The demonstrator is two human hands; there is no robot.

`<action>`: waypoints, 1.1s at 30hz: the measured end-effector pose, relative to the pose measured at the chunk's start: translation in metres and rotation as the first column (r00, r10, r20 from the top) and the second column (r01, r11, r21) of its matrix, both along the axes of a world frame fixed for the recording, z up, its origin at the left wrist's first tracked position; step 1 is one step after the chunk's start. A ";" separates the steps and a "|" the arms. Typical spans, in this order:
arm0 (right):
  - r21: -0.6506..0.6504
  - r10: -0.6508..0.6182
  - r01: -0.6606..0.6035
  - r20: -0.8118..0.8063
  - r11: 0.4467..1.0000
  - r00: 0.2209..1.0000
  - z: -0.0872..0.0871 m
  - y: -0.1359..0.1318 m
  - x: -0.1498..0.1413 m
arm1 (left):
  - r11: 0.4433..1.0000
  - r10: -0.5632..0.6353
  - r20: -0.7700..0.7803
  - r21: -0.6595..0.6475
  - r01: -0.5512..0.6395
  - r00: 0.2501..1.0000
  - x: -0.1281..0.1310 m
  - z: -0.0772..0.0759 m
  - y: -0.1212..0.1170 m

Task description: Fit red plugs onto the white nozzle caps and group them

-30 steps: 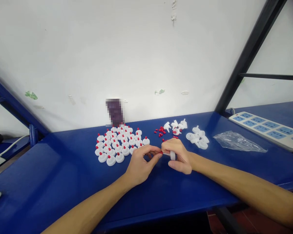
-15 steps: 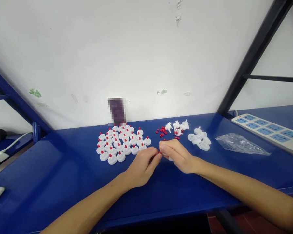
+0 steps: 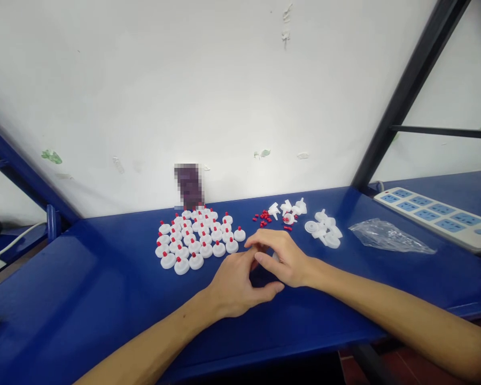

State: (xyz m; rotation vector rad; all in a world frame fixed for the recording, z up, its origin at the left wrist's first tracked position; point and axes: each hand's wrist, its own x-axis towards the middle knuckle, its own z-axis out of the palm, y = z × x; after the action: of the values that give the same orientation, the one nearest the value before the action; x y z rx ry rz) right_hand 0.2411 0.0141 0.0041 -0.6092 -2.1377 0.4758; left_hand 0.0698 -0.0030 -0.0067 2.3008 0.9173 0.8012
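My left hand is over the blue table with its thumb stretched away from the fingers, and nothing shows between them. Against its fingertips rests my right hand, bent over with its thumb and forefinger apart. A bit of a white plastic cap shows inside the right hand's curl; the rest is hidden by the fingers. To the left stand many white round caps with red tips in a close group. Small red tips lie loose beyond the hands.
White spouted caps lie beside the red tips, and more white caps are heaped to the right. A clear plastic bag and a power strip lie farther right. A pixelated dark object leans on the wall.
My hands have gone from pinching a red tip together to a looser pose. The left thumb has swung away from its fingers, and the red tip is out of sight. The view has shifted slightly.
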 end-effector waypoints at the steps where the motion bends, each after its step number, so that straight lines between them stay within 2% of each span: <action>1: 0.024 0.002 -0.003 0.028 1.000 1.000 0.000 0.001 0.000 | 1.000 0.026 -0.007 -0.012 -0.026 1.000 0.001 -0.001 0.001; 5: 0.065 0.024 -0.026 0.035 0.998 0.999 0.001 0.002 -0.003 | 0.990 0.137 -0.015 0.023 -0.136 0.990 0.003 -0.001 0.006; 9: 0.081 0.035 -0.039 0.044 0.996 0.998 -0.002 0.003 -0.005 | 0.996 0.089 0.008 -0.015 -0.089 0.996 0.004 -0.002 0.007; 15: 0.073 0.012 -0.015 0.050 0.997 0.999 -0.006 0.004 -0.007 | 0.993 0.096 0.004 -0.066 -0.095 0.995 0.003 -0.002 0.006; 20: 0.026 0.001 -0.001 0.008 1.000 1.000 -0.006 0.004 -0.011 | 0.986 0.017 0.148 -0.168 0.008 0.989 0.003 -0.003 0.008; 22: 0.005 -0.010 0.010 0.001 1.000 1.000 -0.007 0.004 -0.012 | 0.982 0.018 0.160 -0.190 0.013 0.987 0.003 -0.004 0.009; 27: 0.001 -0.050 0.050 0.017 0.999 0.999 -0.007 0.006 -0.012 | 0.989 0.082 0.036 -0.129 -0.077 0.996 0.003 -0.008 0.009; 30: 0.031 -0.073 0.071 0.051 0.997 0.996 -0.006 0.007 -0.013 | 0.994 0.074 0.024 -0.084 -0.072 0.997 0.002 -0.012 0.010; 33: 0.054 -0.068 0.065 0.047 0.996 0.997 -0.005 0.008 -0.015 | 0.993 0.062 0.039 -0.098 -0.058 0.997 0.001 -0.016 0.011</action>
State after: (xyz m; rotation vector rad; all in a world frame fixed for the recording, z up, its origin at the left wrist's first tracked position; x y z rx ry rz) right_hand 0.2264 0.0219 -0.0009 -0.6660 -2.1617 0.3709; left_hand 0.0709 0.0081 -0.0228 2.1736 0.9891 0.8095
